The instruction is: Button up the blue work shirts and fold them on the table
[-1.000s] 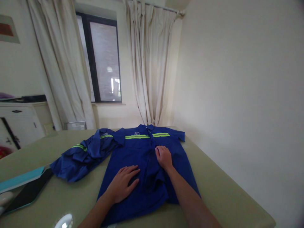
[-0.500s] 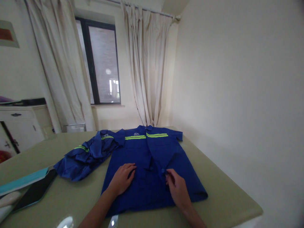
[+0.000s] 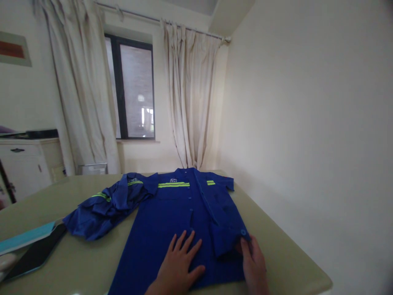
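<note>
A dark blue short-sleeved work shirt [image 3: 159,229] with yellow-green reflective stripes lies spread on the table, its collar toward the window. Down the front it is partly open, and the right front panel is folded back. My left hand [image 3: 179,262] rests flat on the lower middle of the shirt with its fingers spread. At the right side, my right hand [image 3: 253,258] pinches the lower edge of the folded-back panel, close to a button [image 3: 243,232]. A second blue garment [image 3: 101,215] with similar stripes lies crumpled to the left, touching the shirt's sleeve.
On the near left of the green-topped table [image 3: 294,262] lie a light-blue flat item [image 3: 27,237], a dark flat item [image 3: 37,254] and a whitish rounded object [image 3: 6,261]. A wall [image 3: 307,123] runs along the right. A white cabinet [image 3: 27,164] stands far left.
My right hand has drawn the right front panel outward to the right, opening the front. My left hand has moved right and nearer, its fingers now spread. The view has shifted slightly.
</note>
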Demonstrator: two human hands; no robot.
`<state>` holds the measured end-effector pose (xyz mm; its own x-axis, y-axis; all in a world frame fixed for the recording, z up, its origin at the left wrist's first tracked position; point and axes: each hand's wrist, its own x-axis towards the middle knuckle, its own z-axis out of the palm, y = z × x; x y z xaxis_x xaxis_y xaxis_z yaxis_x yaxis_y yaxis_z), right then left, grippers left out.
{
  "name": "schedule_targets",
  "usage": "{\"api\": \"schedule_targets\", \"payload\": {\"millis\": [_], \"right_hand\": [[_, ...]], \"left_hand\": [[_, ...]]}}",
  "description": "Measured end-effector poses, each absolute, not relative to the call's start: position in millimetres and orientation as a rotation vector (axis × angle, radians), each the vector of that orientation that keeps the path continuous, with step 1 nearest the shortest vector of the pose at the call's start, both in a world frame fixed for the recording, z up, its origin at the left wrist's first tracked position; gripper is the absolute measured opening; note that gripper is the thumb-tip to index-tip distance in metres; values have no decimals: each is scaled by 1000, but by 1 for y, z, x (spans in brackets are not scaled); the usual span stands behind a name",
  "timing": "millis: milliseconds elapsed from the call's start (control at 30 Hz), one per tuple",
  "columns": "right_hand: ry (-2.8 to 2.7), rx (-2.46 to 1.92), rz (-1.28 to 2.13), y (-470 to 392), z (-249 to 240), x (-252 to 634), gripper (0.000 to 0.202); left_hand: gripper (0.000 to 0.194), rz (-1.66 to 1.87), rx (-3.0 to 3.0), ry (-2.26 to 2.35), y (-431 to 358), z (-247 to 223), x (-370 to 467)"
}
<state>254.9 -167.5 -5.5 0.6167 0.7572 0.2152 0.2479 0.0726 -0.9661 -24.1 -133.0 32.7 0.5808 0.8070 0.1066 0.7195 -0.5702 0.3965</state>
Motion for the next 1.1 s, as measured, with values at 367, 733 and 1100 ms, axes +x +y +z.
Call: {"api": "schedule_targets", "payload": {"millis": [367, 733, 1100], "right_hand": [[-853, -1498, 471, -165, -10, 260, 64], [-847, -1558, 432, -164, -7, 259, 68], [-1184, -1673, 428, -175, 1, 244, 52]], "left_hand": [[54, 614, 2394, 1265, -137, 22, -32], [12, 696, 2330, 1302, -137, 23, -26], [14, 422, 2452, 1391, -150, 27, -10]]}}
